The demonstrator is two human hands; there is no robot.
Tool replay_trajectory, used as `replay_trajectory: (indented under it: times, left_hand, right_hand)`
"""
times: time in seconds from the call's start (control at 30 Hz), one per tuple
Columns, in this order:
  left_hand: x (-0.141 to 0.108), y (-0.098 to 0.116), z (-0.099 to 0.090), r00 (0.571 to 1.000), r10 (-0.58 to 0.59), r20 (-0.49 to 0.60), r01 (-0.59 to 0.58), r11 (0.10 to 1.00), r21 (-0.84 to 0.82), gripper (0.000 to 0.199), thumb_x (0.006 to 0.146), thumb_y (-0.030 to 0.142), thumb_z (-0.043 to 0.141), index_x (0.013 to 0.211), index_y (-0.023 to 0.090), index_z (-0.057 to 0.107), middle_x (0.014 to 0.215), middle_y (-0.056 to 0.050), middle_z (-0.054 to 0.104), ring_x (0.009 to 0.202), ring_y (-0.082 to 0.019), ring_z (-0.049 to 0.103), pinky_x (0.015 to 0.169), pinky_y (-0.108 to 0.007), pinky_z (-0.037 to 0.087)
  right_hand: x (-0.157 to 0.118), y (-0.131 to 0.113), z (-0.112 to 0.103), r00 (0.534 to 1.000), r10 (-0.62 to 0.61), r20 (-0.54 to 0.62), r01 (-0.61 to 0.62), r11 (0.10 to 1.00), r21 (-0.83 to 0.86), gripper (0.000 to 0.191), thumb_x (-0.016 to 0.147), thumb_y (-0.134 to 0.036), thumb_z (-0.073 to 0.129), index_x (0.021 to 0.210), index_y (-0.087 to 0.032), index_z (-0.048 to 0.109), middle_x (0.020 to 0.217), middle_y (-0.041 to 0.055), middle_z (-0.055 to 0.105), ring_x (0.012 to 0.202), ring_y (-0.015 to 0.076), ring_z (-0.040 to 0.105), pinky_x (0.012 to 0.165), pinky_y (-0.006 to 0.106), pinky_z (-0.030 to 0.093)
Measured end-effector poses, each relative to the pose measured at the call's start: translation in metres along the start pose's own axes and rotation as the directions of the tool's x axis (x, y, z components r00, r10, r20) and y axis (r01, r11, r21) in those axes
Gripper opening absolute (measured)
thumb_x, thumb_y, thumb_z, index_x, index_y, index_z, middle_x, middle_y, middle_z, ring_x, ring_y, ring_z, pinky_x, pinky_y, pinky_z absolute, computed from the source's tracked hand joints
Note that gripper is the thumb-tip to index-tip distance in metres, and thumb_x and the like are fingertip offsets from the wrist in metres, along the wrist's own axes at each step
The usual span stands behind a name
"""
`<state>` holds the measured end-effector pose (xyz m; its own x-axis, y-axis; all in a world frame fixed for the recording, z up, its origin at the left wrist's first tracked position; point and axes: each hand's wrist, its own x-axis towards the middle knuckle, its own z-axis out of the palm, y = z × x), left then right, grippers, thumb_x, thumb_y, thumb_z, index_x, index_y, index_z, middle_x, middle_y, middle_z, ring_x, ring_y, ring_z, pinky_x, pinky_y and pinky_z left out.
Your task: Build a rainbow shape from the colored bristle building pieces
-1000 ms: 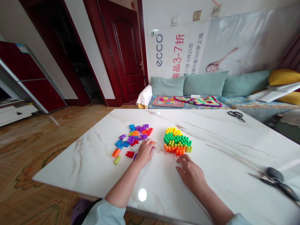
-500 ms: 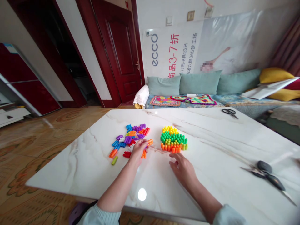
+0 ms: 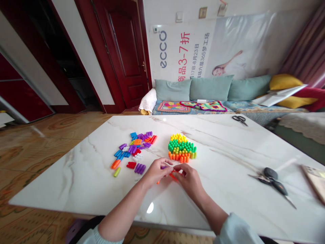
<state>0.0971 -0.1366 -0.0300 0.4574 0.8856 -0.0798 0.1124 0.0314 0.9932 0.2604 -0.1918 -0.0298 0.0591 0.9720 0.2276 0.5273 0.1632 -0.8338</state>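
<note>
My left hand (image 3: 155,173) and my right hand (image 3: 189,178) meet over the near middle of the table, fingertips close together. Between them an orange peg-shaped plastic block (image 3: 174,177) shows, pinched in the right fingers. A purple block (image 3: 164,167) peeks out from the closed left fingers, largely hidden. Just below that hand is a small orange tip (image 3: 158,182). Left of my hands lies a loose spread of purple (image 3: 140,168), red (image 3: 131,165), blue and orange blocks. Beyond my fingers stands a tight group of yellow, green (image 3: 181,146) and orange blocks, sorted in colour bands.
Everything lies on a white marbled table (image 3: 218,162). To the right are open scissors with black handles (image 3: 271,173), and a flat box-like object (image 3: 315,181) at the edge. Small black scissors (image 3: 239,118) lie far back. A sofa (image 3: 243,106) stands behind the table.
My left hand has moved right and nearer, away from the loose blocks, carrying blocks. My right hand has moved in to meet it and closed on an orange block. The view has shifted right.
</note>
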Motion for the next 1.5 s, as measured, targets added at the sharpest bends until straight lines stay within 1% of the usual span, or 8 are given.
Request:
replay_trajectory:
  times: [0.2, 0.3, 0.47, 0.8, 1.0, 1.17, 1.3, 1.5]
  left_hand:
    - [-0.001, -0.004, 0.005, 0.997, 0.049, -0.067, -0.045, 0.996, 0.071, 0.024, 0.075, 0.035, 0.068, 0.087, 0.014, 0.065, 0.079, -0.003, 0.067, 0.057, -0.009, 0.054, 0.057, -0.022, 0.043]
    - [-0.003, 0.003, 0.0, 0.991, 0.039, -0.129, -0.024, 0.993, 0.116, 0.026, 0.08, 0.036, 0.063, 0.095, 0.015, 0.067, 0.084, -0.005, 0.069, 0.064, -0.012, 0.058, 0.06, -0.023, 0.046]
    - [-0.009, 0.014, 0.001, 0.989, 0.149, 0.019, -0.15, 0.981, 0.122, 0.038, 0.079, 0.037, 0.067, 0.11, 0.016, 0.067, 0.103, -0.009, 0.07, 0.09, -0.02, 0.064, 0.078, -0.029, 0.051]
    - [-0.002, -0.007, 0.002, 0.931, 0.33, -0.155, -0.214, 0.84, 0.499, 0.018, 0.078, 0.014, 0.061, 0.093, 0.019, 0.069, 0.096, -0.005, 0.072, 0.085, -0.018, 0.066, 0.08, -0.028, 0.051]
    - [-0.007, -0.004, -0.001, 0.931, 0.362, -0.038, -0.25, 0.713, 0.655, 0.011, 0.079, 0.015, 0.061, 0.078, 0.021, 0.071, 0.081, -0.003, 0.072, 0.079, -0.019, 0.066, 0.077, -0.029, 0.05]
    - [-0.009, -0.003, 0.001, 0.927, 0.364, 0.085, -0.319, 0.651, 0.689, 0.028, 0.084, 0.015, 0.055, 0.103, 0.026, 0.072, 0.102, -0.004, 0.071, 0.095, -0.02, 0.066, 0.09, -0.031, 0.05]
    - [-0.007, -0.005, 0.002, 0.92, 0.378, 0.108, -0.326, 0.582, 0.745, 0.049, 0.082, 0.008, 0.049, 0.124, 0.03, 0.06, 0.117, -0.004, 0.066, 0.107, -0.019, 0.061, 0.097, -0.033, 0.047]
    - [-0.005, -0.006, -0.001, 0.925, 0.376, 0.048, -0.288, 0.616, 0.734, 0.046, 0.08, 0.008, 0.049, 0.12, 0.026, 0.062, 0.119, -0.005, 0.064, 0.111, -0.021, 0.059, 0.099, -0.035, 0.044]
  right_hand:
    - [0.001, -0.002, -0.008, 0.998, -0.04, 0.056, 0.044, 0.997, -0.067, 0.011, 0.074, -0.024, 0.06, 0.08, -0.021, 0.07, 0.077, 0.0025, 0.067, 0.066, 0.0148, 0.057, 0.064, 0.027, 0.044]
    - [0.005, -0.006, -0.015, 0.998, 0.058, -0.01, -0.056, 0.987, 0.149, 0.018, 0.077, -0.037, 0.061, 0.082, -0.019, 0.063, 0.074, 0.0023, 0.065, 0.06, 0.0135, 0.056, 0.059, 0.027, 0.047]
    - [0.007, -0.005, -0.014, 0.987, 0.154, 0.047, -0.156, 0.843, 0.515, 0.037, 0.077, -0.055, 0.059, 0.086, -0.02, 0.051, 0.072, 0.0003, 0.062, 0.06, 0.0144, 0.062, 0.057, 0.028, 0.052]
    - [0.013, 0.016, 0.0, 0.997, -0.033, -0.072, 0.034, 0.999, 0.02, 0.007, 0.075, -0.021, 0.052, 0.075, -0.019, 0.058, 0.072, 0.0012, 0.062, 0.059, 0.012, 0.055, 0.056, 0.022, 0.043]
    - [0.012, 0.015, -0.003, 0.981, -0.087, -0.174, 0.059, 0.985, -0.162, 0.007, 0.08, -0.024, 0.053, 0.083, -0.018, 0.056, 0.081, 0.0027, 0.061, 0.058, 0.011, 0.053, 0.059, 0.024, 0.043]
    - [-0.006, 0.005, -0.007, 0.992, -0.124, -0.016, 0.116, 0.958, -0.262, 0.02, 0.088, -0.027, 0.048, 0.075, -0.02, 0.061, 0.079, 0.0025, 0.061, 0.066, 0.0127, 0.057, 0.063, 0.023, 0.043]
    - [-0.007, 0.006, -0.001, 0.985, -0.163, 0.055, 0.172, 0.949, -0.265, 0.024, 0.084, -0.016, 0.048, 0.1, -0.019, 0.065, 0.099, 0.0057, 0.065, 0.083, 0.0152, 0.061, 0.075, 0.024, 0.046]
    - [-0.002, 0.011, 0.002, 0.992, -0.109, 0.06, 0.123, 0.933, -0.339, 0.037, 0.082, -0.016, 0.05, 0.117, -0.021, 0.061, 0.116, 0.0056, 0.064, 0.08, 0.016, 0.063, 0.073, 0.027, 0.048]
